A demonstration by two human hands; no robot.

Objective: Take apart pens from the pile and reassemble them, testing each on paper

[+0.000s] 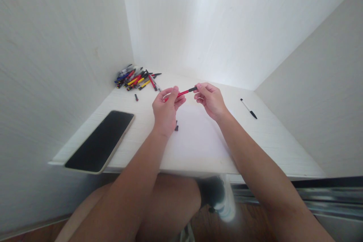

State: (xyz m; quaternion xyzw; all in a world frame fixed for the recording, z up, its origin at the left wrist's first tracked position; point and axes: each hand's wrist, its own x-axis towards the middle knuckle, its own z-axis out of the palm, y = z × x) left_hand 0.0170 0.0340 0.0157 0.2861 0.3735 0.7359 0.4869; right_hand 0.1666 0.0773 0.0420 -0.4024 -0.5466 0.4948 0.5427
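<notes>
Both hands hold one red pen [183, 92] with a black end, lifted a little above the white table [198, 147]. My left hand [166, 110] is closed round the red barrel. My right hand [210, 100] pinches the black end piece between thumb and fingers. A small black part [176, 126] lies on the table just under my left hand. Another small black piece [136, 97] rests to the left, near the pile.
A pile of several red, yellow, blue and black pens [136, 77] lies in the back left corner. A phone [100, 141] with a dark screen sits at the front left edge. A white pen with a black cap [248, 108] lies to the right. White walls close in three sides.
</notes>
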